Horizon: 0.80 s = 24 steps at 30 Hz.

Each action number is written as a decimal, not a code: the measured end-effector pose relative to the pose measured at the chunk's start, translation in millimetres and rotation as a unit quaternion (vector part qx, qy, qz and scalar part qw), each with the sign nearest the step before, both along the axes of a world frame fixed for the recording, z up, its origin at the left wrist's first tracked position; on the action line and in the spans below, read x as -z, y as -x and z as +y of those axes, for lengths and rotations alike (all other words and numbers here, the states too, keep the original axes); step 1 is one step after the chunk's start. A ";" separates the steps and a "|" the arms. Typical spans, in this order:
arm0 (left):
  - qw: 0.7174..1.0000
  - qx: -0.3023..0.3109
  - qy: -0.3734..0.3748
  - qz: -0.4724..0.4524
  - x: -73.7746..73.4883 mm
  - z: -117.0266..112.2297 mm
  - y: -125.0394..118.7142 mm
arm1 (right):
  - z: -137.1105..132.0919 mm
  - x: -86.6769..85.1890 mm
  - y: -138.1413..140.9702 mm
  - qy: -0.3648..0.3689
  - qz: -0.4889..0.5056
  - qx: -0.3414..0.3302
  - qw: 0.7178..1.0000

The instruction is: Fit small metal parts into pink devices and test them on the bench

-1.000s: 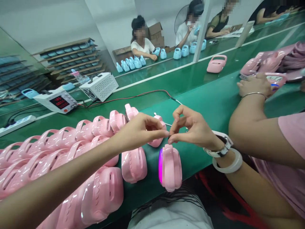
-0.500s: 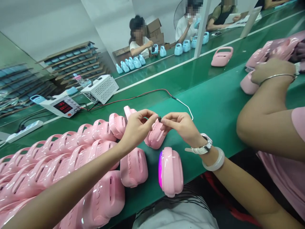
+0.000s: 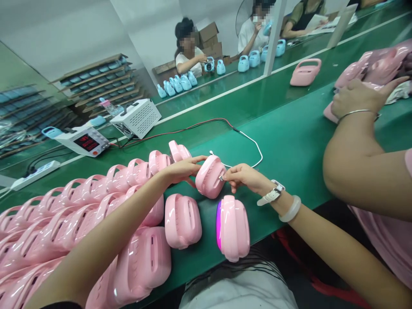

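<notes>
Head view: beyond the lit case (image 3: 235,228), my left hand (image 3: 182,170) holds a pink case (image 3: 208,178); my right hand (image 3: 246,177) pinches a small piece (image 3: 221,177) at its side, seemingly not yet inserted. More cases (image 3: 149,259) stand left of the lit one.

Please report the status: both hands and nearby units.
Left hand against pink unit. Right hand pinching small piece at that unit's side. Purple-lit unit close by.
</notes>
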<state>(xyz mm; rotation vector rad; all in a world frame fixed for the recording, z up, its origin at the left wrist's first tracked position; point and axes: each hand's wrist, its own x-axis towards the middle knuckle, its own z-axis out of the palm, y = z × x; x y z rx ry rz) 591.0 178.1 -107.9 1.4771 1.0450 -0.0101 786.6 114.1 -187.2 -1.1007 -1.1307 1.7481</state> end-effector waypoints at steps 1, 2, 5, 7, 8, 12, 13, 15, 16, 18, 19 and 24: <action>1.000 0.004 0.010 -0.001 0.4 1.1 1.4 | 1.6 -0.9 -1.2 0.000 -0.003 -0.005 1.000; 1.000 0.007 0.017 -0.006 1.6 2.3 2.9 | 3.0 -1.8 -2.2 0.002 -0.007 -0.011 1.000; 0.999 0.009 0.021 -0.022 7.5 5.4 6.9 | 6.0 -3.8 -3.4 0.014 -0.018 -0.036 0.999; 1.000 0.008 0.016 -0.025 11.2 6.3 8.6 | 7.1 -4.9 -2.9 0.018 -0.021 -0.041 0.999; 1.000 0.007 0.014 -0.026 12.5 6.4 8.9 | 7.4 -5.5 -2.3 0.016 -0.020 -0.041 0.999; 0.999 -0.003 0.012 -0.030 13.4 4.8 7.7 | 7.4 -6.1 2.6 -0.005 -0.016 -0.027 1.000; 0.999 -0.006 0.011 -0.032 13.1 4.3 7.1 | 6.7 -5.1 4.4 -0.014 -0.019 -0.017 1.000; 0.999 -0.011 0.007 -0.032 13.0 3.5 6.3 | 4.2 -0.8 8.0 -0.042 -0.039 0.035 0.998; 0.999 -0.012 0.005 -0.032 13.2 3.3 6.1 | 2.3 2.6 9.5 -0.056 -0.053 0.076 0.994; 0.999 -0.012 0.004 -0.034 14.1 3.1 6.3 | -2.1 10.7 11.4 -0.053 -0.058 0.135 0.988; 0.999 -0.011 0.004 -0.036 14.7 3.0 6.5 | -4.4 15.0 11.9 -0.036 -0.046 0.143 0.988; 0.999 -0.016 0.007 -0.044 16.1 2.2 6.3 | -11.1 28.5 12.5 0.000 0.033 0.121 0.992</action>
